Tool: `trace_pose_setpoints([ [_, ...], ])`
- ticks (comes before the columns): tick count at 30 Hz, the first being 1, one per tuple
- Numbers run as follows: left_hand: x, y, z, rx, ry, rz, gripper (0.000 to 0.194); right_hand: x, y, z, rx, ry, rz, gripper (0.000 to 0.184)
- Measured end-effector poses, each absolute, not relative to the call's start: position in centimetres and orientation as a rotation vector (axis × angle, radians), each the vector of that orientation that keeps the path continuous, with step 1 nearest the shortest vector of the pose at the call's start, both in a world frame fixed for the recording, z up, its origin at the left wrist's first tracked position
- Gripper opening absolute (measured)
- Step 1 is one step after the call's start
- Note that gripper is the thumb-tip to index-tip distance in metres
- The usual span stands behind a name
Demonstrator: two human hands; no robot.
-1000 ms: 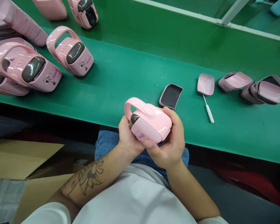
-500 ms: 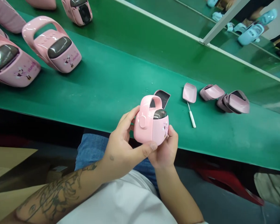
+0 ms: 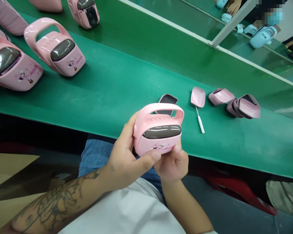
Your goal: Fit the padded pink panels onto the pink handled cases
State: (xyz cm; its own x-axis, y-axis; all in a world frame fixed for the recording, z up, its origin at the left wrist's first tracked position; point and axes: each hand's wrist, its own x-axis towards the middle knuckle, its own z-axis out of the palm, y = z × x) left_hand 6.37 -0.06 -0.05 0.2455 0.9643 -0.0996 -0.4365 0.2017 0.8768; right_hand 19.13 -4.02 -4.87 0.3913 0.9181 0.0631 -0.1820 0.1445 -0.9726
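The pink handled case (image 3: pixel 157 139) is held over the near edge of the table (image 3: pixel 112 92), its dark glossy window facing the person. The left hand (image 3: pixel 127 156) cups one end with its fingers (image 3: pixel 134 130) spread behind the case, while the left thumb (image 3: pixel 155 155) presses the front. The right hand (image 3: pixel 172 165) pinches the lower edge with its thumb (image 3: pixel 177 149); its other fingers seem curled beneath, though the case hides them. Smooth plastic could slip from this light hold and drop past the table edge onto the denim lap (image 3: pixel 95 156). The handle could also catch the dark-lined lid (image 3: pixel 167 99) just behind it. Farther right lie a pink scoop (image 3: pixel 197 97) and stacked pink shells (image 3: pixel 244 108); finished cases (image 3: pixel 55 48) stand toward the far left corner. Cardboard (image 3: pixel 9 172) lies below the table.
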Motion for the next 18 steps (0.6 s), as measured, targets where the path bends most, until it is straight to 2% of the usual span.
trace_pose_setpoints([
  [8,4.7,0.6,-1.5,1.375,0.77,1.233,0.08,20.5,-5.2,-5.2,-1.174,-1.158,0.842,0.081],
  [12,4.0,1.2,-2.1,1.468,0.666,1.218,0.081,21.0,-5.0,-5.2,-1.248,-1.249,0.679,0.089],
  [18,2.1,3.8,-4.1,1.305,0.7,1.03,0.086,20.0,-4.1,-6.9,-1.275,-1.255,0.641,0.086],
])
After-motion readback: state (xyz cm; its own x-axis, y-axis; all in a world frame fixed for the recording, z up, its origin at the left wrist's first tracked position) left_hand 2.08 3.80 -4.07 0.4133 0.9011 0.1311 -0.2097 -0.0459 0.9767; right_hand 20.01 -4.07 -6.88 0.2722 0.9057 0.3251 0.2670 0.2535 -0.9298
